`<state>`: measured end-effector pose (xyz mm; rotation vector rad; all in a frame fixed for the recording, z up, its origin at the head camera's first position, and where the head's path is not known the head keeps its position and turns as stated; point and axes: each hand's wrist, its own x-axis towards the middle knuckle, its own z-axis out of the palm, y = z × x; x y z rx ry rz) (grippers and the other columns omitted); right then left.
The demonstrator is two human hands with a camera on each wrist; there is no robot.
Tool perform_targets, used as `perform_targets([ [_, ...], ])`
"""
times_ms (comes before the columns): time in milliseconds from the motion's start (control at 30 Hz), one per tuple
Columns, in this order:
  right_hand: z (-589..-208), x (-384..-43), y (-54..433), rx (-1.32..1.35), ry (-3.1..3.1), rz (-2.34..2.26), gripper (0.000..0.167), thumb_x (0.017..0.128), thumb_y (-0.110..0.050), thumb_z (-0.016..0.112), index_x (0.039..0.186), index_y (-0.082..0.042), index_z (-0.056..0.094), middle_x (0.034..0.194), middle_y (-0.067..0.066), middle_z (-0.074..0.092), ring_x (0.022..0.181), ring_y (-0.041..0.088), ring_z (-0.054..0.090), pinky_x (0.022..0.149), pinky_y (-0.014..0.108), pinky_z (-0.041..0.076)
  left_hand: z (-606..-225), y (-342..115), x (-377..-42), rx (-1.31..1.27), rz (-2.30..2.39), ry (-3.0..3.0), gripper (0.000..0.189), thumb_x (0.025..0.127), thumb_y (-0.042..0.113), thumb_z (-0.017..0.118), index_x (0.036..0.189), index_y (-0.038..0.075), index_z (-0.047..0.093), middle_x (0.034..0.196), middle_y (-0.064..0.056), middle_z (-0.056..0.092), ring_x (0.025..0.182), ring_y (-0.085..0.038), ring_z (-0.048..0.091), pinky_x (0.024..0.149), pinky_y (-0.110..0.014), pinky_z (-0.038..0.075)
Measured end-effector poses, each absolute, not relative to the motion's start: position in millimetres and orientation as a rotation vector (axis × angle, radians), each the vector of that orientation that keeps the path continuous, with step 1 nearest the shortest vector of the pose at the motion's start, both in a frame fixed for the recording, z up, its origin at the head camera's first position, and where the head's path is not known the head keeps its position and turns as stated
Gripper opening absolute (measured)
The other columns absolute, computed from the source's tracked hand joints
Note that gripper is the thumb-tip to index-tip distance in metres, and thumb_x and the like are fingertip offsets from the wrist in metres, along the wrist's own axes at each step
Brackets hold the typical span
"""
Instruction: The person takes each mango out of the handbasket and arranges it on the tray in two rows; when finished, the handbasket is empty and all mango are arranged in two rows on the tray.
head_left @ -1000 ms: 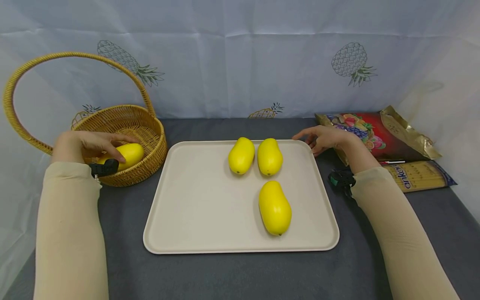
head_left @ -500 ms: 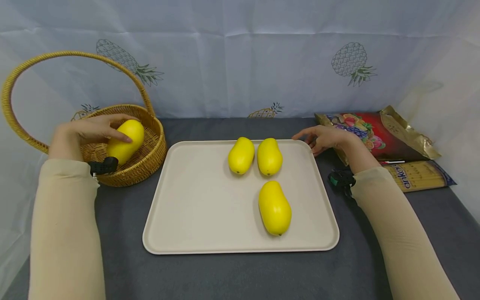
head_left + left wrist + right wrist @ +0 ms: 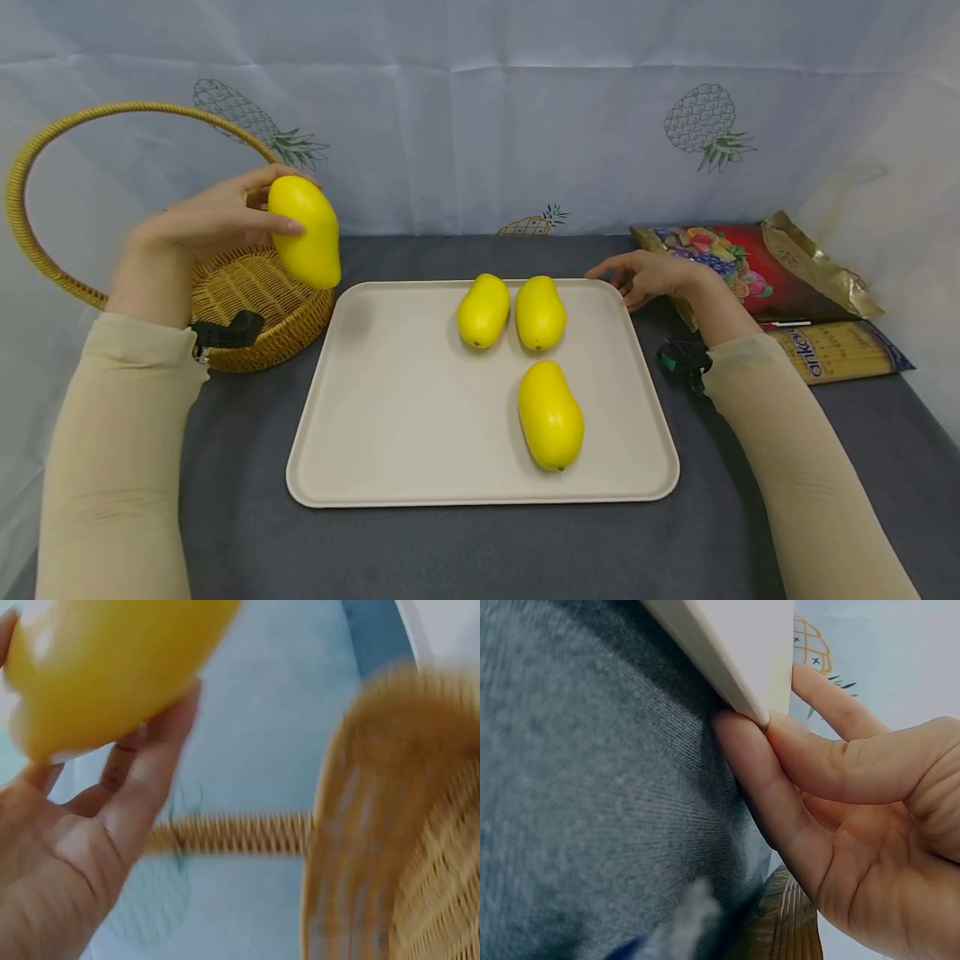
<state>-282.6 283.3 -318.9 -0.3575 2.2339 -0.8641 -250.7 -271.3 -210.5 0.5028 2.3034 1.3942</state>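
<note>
My left hand [image 3: 217, 217] grips a smooth yellow mango [image 3: 309, 237], holding it up over the right rim of the wicker basket [image 3: 300, 333]. In the left wrist view, the fingers curl round the underside of the mango [image 3: 112, 667], with the basket [image 3: 360, 817] to the right. At the far right corner of the beige tray [image 3: 405, 400], my right hand [image 3: 648, 275] pinches the rim. The right wrist view shows thumb and finger meeting at the tray's edge [image 3: 735, 682]. Three more mangoes lie on the tray: two side by side at the back [image 3: 482, 311], one nearer the front [image 3: 550, 417].
A tall hooped handle [image 3: 150, 108] arches over the basket. Behind the right hand lie a red and gold packet with fruit pictures [image 3: 795, 271] and a yellow packet of pasta [image 3: 847, 350]. A pineapple-print curtain [image 3: 480, 133] hangs behind the dark grey table [image 3: 480, 550].
My left hand has lifted the mango from inside the basket, up and to the right, turning it more upright. The right hand stays at the tray corner, and the mangoes on the tray have not moved.
</note>
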Motion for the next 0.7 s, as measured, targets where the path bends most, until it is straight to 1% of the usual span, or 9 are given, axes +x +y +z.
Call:
perform_targets([
  [133, -320, -283, 284, -0.362, 2.231, -0.869, 0.07, 0.087, 0.011, 0.061, 0.151, -0.01, 0.04, 0.116, 0.022, 0.054, 0.081, 0.022, 0.054, 0.069, 0.025, 0.056, -211, -243, -245, 0.544, 1.501, 2.236, 0.047, 0.094, -0.002, 0.058, 0.134, 0.017, 0.041, 0.124, -0.002, 0.052, 0.1, -0.016, 0.062, 0.078, -0.03, 0.06],
  [267, -319, -283, 285, -0.353, 2.236, -0.873, 0.071, 0.086, 0.013, 0.06, 0.15, -0.011, 0.04, 0.115, 0.021, 0.055, 0.081, 0.022, 0.054, 0.067, 0.025, 0.054, -216, -211, -240, 0.533, 1.485, 2.189, 0.04, 0.094, 0.005, 0.06, 0.128, 0.015, 0.041, 0.12, -0.003, 0.053, 0.1, -0.017, 0.062, 0.082, -0.028, 0.059],
  [367, -319, -283, 285, -0.346, 2.238, -0.875, 0.073, 0.085, 0.014, 0.06, 0.15, -0.011, 0.04, 0.114, 0.02, 0.056, 0.081, 0.021, 0.053, 0.067, 0.026, 0.054, -222, -187, -235, 0.515, 1.463, 2.136, 0.04, 0.093, 0.008, 0.062, 0.126, 0.013, 0.039, 0.122, -0.006, 0.052, 0.103, -0.018, 0.062, 0.088, -0.026, 0.058],
  [467, -319, -282, 286, -0.344, 2.239, -0.876, 0.073, 0.085, 0.014, 0.06, 0.15, -0.011, 0.04, 0.114, 0.02, 0.056, 0.08, 0.022, 0.053, 0.066, 0.026, 0.054, -231, -164, -230, 0.497, 1.468, 2.081, 0.042, 0.092, 0.009, 0.063, 0.125, 0.01, 0.038, 0.123, -0.009, 0.05, 0.103, -0.02, 0.062, 0.088, -0.028, 0.059],
  [567, -318, -282, 285, -0.347, 2.238, -0.879, 0.072, 0.086, 0.014, 0.06, 0.151, -0.011, 0.04, 0.115, 0.021, 0.056, 0.08, 0.022, 0.054, 0.066, 0.025, 0.053, -240, -146, -223, 0.477, 1.502, 2.035, 0.045, 0.09, 0.01, 0.064, 0.128, 0.01, 0.039, 0.126, -0.011, 0.049, 0.106, -0.021, 0.06, 0.089, -0.03, 0.058],
  [633, -318, -281, 284, -0.351, 2.237, -0.88, 0.072, 0.086, 0.014, 0.06, 0.151, -0.011, 0.04, 0.117, 0.022, 0.056, 0.081, 0.022, 0.054, 0.066, 0.025, 0.054, -246, -136, -218, 0.476, 1.515, 2.021, 0.048, 0.09, 0.012, 0.065, 0.131, 0.011, 0.04, 0.13, -0.01, 0.049, 0.111, -0.022, 0.058, 0.094, -0.032, 0.056],
  [700, -317, -281, 284, -0.354, 2.237, -0.88, 0.072, 0.086, 0.014, 0.06, 0.151, -0.01, 0.04, 0.118, 0.022, 0.056, 0.081, 0.022, 0.054, 0.066, 0.025, 0.054, -250, -128, -213, 0.482, 1.523, 2.015, 0.05, 0.089, 0.013, 0.066, 0.134, 0.012, 0.044, 0.132, -0.009, 0.05, 0.115, -0.023, 0.055, 0.102, -0.035, 0.051],
])
